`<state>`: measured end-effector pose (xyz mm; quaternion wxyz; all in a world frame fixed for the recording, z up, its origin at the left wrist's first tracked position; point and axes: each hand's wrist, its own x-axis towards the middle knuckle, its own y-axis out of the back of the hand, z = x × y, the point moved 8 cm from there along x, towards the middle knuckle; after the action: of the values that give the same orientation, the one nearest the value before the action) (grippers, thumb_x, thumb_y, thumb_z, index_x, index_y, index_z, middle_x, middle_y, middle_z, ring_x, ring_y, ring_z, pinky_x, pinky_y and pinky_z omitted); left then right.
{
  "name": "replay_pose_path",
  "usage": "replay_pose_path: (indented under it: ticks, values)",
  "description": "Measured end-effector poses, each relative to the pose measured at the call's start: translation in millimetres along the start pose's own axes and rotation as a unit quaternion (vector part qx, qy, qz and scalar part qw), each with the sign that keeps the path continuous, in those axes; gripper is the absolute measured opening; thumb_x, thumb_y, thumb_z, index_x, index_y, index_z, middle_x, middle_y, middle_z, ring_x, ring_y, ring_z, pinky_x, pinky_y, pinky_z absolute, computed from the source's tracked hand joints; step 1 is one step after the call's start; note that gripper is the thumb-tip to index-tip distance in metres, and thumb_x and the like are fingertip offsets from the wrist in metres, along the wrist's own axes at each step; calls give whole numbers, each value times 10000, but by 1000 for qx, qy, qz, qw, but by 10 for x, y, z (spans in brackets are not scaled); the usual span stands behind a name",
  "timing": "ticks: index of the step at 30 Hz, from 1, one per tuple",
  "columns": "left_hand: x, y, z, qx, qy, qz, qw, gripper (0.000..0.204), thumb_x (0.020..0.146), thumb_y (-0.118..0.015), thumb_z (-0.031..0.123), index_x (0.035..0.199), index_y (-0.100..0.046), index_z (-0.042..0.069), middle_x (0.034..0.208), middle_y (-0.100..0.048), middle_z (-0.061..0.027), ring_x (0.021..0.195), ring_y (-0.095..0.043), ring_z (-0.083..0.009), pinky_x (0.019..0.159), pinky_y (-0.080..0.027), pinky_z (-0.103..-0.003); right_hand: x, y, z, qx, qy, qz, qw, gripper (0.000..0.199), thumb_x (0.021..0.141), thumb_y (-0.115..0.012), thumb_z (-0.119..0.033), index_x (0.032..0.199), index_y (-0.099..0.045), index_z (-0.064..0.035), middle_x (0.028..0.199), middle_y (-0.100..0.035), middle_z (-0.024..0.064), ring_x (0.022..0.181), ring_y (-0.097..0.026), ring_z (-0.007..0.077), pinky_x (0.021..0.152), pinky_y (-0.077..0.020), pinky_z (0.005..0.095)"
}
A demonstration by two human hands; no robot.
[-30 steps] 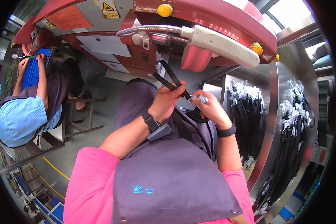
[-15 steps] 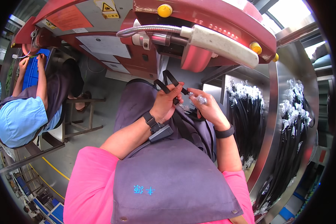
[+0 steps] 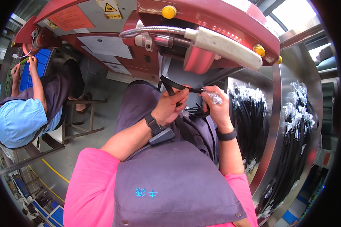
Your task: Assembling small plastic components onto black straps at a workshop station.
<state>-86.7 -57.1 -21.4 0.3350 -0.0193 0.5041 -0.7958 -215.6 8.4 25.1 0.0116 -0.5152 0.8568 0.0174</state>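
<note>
A narrow black belt point(image 3: 173, 84) runs between my hands in front of the red machine, bent into a loop beyond my left fingers. My left hand point(image 3: 169, 107) is closed round it, thumb pressing on top. My right hand point(image 3: 219, 108) pinches its other end, where crumpled clear plastic wrap point(image 3: 215, 97) clings. What lies under the plastic cannot be made out. More black strap lies over my lap, below the hands, partly hidden by them.
Overhead is the red machine point(image 3: 208, 15) with a pale bar point(image 3: 227, 47) and a wheel point(image 3: 198, 59). Plastic-tipped black belts hang in bundles point(image 3: 250, 125) on metal racks at right. At left a co-worker in blue point(image 3: 21, 121) sits by a blue bin point(image 3: 36, 72).
My right hand has moved slightly up and right, drawing the belt straighter between the hands. The loop past my left hand has tipped over. The co-worker's hands have shifted left.
</note>
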Motion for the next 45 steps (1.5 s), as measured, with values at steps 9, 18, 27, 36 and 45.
replay_pose_path:
  ticks: [9,18,27,36,45]
  values:
    - [-10,-235,109,41,10,22,999,242,944,-587,189,1022,-633,-35,604,-403,36,502,-314,-33,425,-250,-188,69,-10,-318,36,29,63,997,80,894,-630,-60,920,-615,14,747,-648,70,466,-504,68,408,-388,210]
    - [39,-293,104,-1,17,24,1000,215,933,-602,201,999,-646,1,670,-522,1,524,-367,-34,423,-270,-187,219,-12,-353,29,0,73,997,108,903,-628,-87,939,-621,15,737,-653,80,450,-492,70,394,-368,219]
    - [63,-275,92,-7,3,56,998,253,941,-589,213,1053,-638,-8,787,-485,0,547,-350,-29,432,-275,-182,311,19,-272,40,-39,64,996,127,887,-646,-95,946,-625,15,737,-660,85,429,-486,81,382,-367,221]
    - [99,-203,58,-30,8,55,998,137,927,-608,187,951,-604,52,1082,-661,-96,579,-404,-36,431,-310,-172,354,6,-266,27,-60,51,997,139,891,-630,-99,964,-615,18,750,-641,66,440,-484,89,397,-364,216]
    - [96,-249,95,-33,-2,61,998,144,930,-603,180,962,-615,40,1030,-663,-91,579,-405,-40,435,-311,-178,373,28,-244,37,-56,56,996,153,889,-639,-107,970,-614,20,758,-643,72,439,-487,95,397,-366,222]
